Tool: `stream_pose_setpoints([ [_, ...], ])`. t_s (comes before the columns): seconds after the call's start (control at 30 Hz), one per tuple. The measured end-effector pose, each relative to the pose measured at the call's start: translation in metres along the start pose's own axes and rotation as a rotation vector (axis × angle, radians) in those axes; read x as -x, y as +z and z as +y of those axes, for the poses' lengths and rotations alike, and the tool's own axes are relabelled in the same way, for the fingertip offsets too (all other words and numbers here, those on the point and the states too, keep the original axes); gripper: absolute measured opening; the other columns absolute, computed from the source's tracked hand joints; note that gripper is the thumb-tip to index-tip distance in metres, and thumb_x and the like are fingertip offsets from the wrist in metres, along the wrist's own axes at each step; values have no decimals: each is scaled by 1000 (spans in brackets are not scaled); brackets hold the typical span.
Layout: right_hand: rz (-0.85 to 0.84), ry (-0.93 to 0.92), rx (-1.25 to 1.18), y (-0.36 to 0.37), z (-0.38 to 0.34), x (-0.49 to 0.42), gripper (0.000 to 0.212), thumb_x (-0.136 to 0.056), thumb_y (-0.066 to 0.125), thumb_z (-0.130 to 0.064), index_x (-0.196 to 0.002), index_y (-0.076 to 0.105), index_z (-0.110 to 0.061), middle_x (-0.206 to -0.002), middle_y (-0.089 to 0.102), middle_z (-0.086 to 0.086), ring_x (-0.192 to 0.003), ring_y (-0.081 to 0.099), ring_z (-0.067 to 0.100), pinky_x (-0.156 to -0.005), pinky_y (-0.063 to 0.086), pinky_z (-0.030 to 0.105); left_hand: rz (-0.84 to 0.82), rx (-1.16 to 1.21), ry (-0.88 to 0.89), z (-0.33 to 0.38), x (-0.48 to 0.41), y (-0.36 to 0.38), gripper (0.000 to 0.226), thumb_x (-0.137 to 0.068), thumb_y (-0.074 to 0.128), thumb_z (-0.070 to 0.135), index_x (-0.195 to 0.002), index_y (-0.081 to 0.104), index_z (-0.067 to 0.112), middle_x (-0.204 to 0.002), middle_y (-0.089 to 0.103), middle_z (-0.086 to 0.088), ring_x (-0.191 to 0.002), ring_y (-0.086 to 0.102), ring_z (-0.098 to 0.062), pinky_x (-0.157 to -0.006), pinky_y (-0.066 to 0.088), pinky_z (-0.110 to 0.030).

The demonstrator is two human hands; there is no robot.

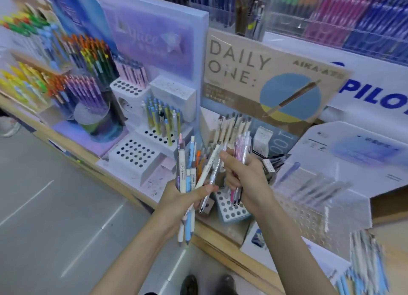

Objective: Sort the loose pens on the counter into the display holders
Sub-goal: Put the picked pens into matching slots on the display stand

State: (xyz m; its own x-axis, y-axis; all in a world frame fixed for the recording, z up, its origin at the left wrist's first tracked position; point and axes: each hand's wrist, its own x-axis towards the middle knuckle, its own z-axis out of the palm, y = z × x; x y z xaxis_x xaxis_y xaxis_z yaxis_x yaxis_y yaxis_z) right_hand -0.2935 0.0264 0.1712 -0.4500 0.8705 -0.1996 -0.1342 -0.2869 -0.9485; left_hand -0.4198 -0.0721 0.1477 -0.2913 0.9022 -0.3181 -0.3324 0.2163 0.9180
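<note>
My left hand [181, 199] grips a mixed bunch of pens [187, 162], white, blue and orange, held upright in front of the counter. My right hand [245, 175] holds a smaller bunch of pink and clear pens [242, 144] and its fingers touch a clear pen [215, 169] that leans out of the left bunch. Behind the hands stands a white stepped display holder [132, 155] with rows of holes; several blue and yellow pens [163, 116] stand in its middle step. A small white holder block [229, 211] with holes sits just below my right hand.
A brown "DAILY ONE" sign [265, 74] with cream pens [234, 122] in front stands behind the hands. Round tubs of coloured pens [86, 89] fill the left. A white boxed display [331, 173] lies at the right. The wooden counter edge [220, 246] runs diagonally; grey floor lies at the left.
</note>
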Motion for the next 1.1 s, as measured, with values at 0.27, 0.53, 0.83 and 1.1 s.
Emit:
stream_pose_setpoints([
  [0.27, 186, -128, 254, -1, 0, -21, 18, -86, 70, -24, -71, 61, -19, -42, 44, -13, -36, 36, 5, -44, 42, 26, 97, -47, 23, -4, -5, -35, 20, -69, 73, 38, -89, 76, 40, -100, 75, -1, -83, 68, -5, -72, 52, -20],
  [0.53, 198, -195, 607, 11, 33, -21, 23, -88, 65, -28, -73, 56, -13, -62, 54, -1, -56, 46, 4, -54, 38, 19, 172, -10, 76, -8, -23, -64, 35, -85, 65, 19, -107, 62, -8, -47, 58, 12, -42, 44, -1, -43, 37, -11],
  [0.83, 363, -193, 747, 36, 53, -12, 24, -89, 65, -24, -70, 52, -20, -62, 54, -4, -56, 49, -1, -51, 36, 10, 42, 46, -20, 9, -44, -97, 29, -73, 73, 27, -93, 70, 5, -67, 69, 5, -46, 48, -3, -43, 41, -13],
  [1.1, 622, -246, 743, 52, 73, 1, 37, -86, 69, -19, -63, 44, -32, -51, 48, -14, -54, 49, -12, -53, 35, 3, -126, -25, -71, 20, -57, -114, 18, -71, 73, 31, -78, 76, 15, -57, 64, 9, -44, 47, -3, -40, 39, -15],
])
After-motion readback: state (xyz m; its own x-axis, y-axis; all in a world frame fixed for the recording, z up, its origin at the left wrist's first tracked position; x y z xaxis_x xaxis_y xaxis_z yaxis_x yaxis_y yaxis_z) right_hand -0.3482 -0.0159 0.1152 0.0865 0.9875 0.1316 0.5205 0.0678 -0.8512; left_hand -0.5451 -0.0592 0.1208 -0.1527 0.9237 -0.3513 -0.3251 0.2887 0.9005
